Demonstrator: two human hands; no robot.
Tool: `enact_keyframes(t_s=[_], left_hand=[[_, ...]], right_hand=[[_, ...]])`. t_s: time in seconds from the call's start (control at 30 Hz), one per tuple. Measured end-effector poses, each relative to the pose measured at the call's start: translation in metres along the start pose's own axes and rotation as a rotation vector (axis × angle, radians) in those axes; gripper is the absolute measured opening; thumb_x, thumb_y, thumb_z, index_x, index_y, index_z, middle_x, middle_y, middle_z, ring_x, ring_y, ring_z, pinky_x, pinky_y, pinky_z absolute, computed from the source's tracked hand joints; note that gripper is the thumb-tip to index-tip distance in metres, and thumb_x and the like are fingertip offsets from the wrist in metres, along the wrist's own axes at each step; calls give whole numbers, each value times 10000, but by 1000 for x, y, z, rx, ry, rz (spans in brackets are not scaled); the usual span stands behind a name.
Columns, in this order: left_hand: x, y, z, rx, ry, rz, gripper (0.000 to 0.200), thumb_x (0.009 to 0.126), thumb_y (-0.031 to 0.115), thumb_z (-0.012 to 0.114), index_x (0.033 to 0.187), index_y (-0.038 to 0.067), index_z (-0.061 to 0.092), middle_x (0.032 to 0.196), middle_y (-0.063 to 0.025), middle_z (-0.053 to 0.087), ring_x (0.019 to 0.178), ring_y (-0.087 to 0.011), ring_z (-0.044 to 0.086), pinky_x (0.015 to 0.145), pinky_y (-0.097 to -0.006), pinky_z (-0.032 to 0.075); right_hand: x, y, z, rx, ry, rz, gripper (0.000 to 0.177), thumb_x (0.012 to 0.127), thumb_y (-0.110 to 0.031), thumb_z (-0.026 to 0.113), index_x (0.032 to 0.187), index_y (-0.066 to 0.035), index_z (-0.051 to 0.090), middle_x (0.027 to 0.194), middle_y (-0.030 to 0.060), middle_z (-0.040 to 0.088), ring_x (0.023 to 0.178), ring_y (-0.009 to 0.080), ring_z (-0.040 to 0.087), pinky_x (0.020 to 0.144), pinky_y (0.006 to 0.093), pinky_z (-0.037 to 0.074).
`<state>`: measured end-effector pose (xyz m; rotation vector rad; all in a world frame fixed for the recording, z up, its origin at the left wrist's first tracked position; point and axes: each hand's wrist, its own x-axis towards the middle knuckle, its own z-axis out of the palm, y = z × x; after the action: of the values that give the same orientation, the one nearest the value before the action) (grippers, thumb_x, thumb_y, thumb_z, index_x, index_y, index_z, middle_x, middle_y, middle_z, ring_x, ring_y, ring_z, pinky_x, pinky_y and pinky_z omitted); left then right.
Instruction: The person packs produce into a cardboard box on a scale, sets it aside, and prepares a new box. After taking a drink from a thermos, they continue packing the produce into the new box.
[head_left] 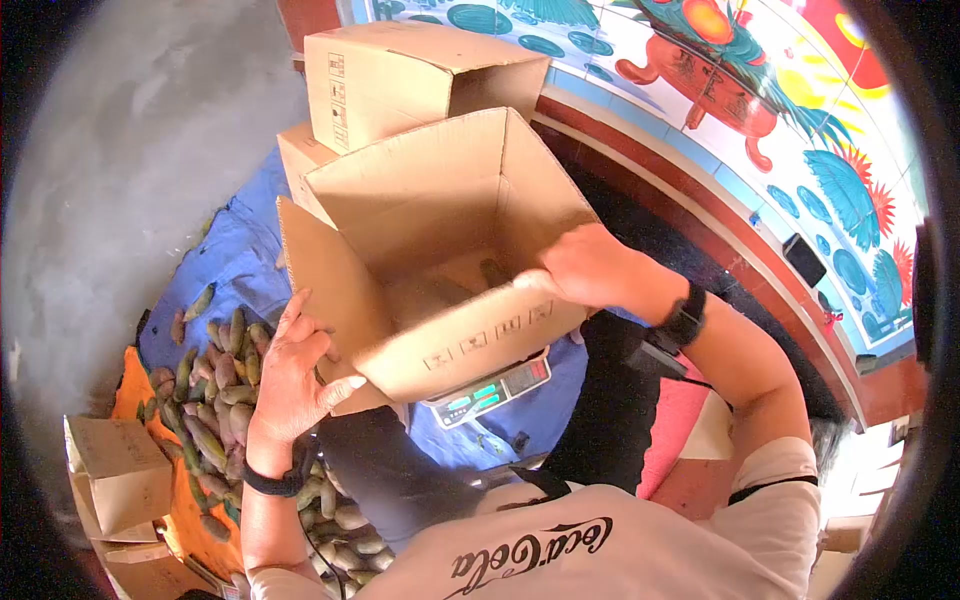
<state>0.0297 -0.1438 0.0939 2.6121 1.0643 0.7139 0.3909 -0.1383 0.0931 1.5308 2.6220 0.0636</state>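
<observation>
A large open-topped cardboard box (415, 185) stands tilted in front of me, over a digital scale (490, 395) whose keypad and display show below the near wall. A few long tubers (492, 272) lie in its shaded bottom. My right hand (585, 265) is closed over the rim at the near right corner, thumb on the printed near wall. At the near left corner, my left hand (300, 370) grips from outside, its fingers along the left panel and its thumb by the near wall. The box hides the contact between it and the scale.
Many tubers (215, 400) are heaped at left on blue sheeting (235, 245) and orange cloth (190, 500). More cardboard boxes (385, 85) stand behind the large one; smaller cartons (120, 470) sit at lower left. A painted tile wall (700, 60) borders the right.
</observation>
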Motion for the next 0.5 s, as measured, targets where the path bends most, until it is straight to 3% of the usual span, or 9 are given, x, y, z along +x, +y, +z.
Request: enact_keyframes(t_s=[0.1,0.17,0.2,0.27,0.4,0.5], left_hand=[[-1,8,4,-1,-18,-7,571,713,557,639,671,-3,539,876,-160,552,1203,-422,385,1000,-471,327],[-2,11,6,0,-16,-44,441,699,408,709,673,-1,548,889,-155,560,1224,-421,368,995,-470,335],[-3,11,6,1,-18,-45,441,699,408,709,673,-1,548,889,-155,560,1224,-421,368,995,-470,335],[-4,10,5,-39,-5,-78,311,656,251,742,681,1,559,911,-150,562,1241,-418,352,995,-467,334],[-3,13,6,-58,12,-95,266,630,189,743,687,1,564,938,-147,560,1249,-413,345,1002,-461,326],[-3,11,7,-64,-3,-87,252,643,188,730,707,3,571,964,-145,557,1257,-413,332,1006,-458,318]], right_hand=[[20,2,8,101,-128,107,585,906,-479,360,696,-10,641,706,205,615,711,375,599,658,472,460],[36,4,19,167,-171,188,623,913,-501,314,758,-4,656,809,222,628,805,382,600,740,471,462],[45,5,19,178,-260,217,626,914,-518,298,871,0,646,910,223,625,885,376,593,798,451,458],[53,8,25,192,-265,220,625,913,-525,291,935,1,628,954,219,619,923,371,582,822,444,448],[54,11,33,176,-245,211,669,903,-554,260,1107,-8,588,1097,195,593,1030,327,562,862,416,441],[46,7,26,184,-254,243,651,906,-547,260,1130,-22,573,1124,192,580,1059,321,546,886,416,424]])
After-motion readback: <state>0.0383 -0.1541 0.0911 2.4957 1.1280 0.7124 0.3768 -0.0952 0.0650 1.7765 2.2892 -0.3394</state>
